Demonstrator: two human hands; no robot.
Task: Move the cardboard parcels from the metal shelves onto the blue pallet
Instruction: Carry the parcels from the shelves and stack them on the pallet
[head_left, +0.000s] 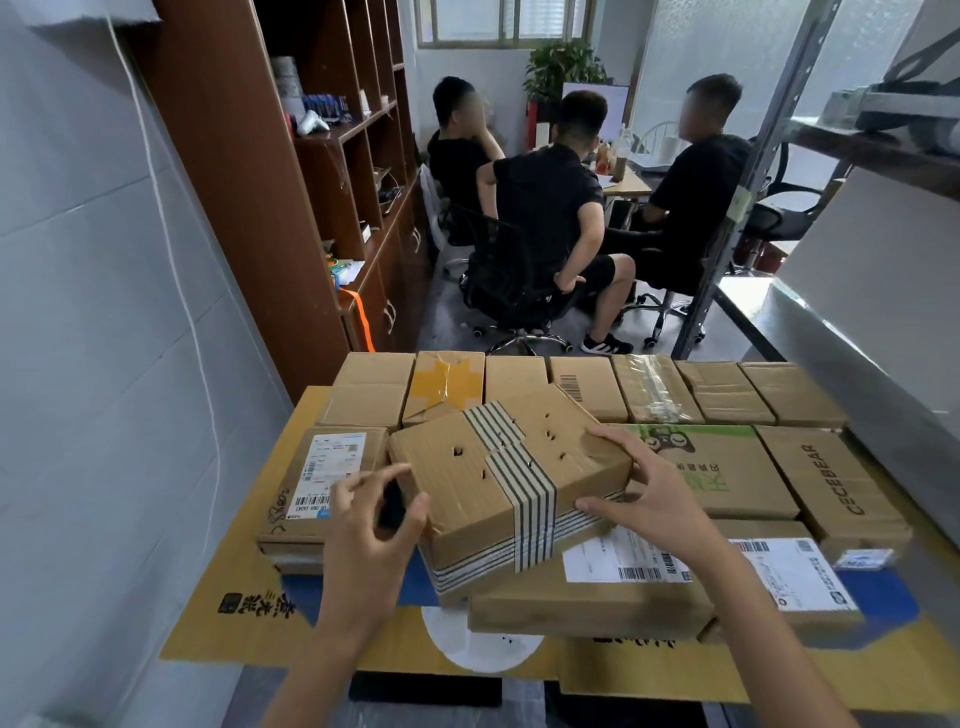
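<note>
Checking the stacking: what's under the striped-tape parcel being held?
Beneath the striped-tape parcel show a white-labelled parcel and a green-printed parcel; what lies under its middle is covered.

A yellow printed sheet (244, 639) lies flat under everything, its bare margin showing toward 6 and 9 o'clock. On it, a row (587, 389) of seven boxes runs along 12 o'clock, a labelled box (322, 488) sits at 9, and a green-print box (727, 473) near the middle touches the CECEBEAR box (831, 488) at 3. A flat box (597, 608) and a second flat box (795, 577), both labelled, lie side by side at 5 o'clock
</note>
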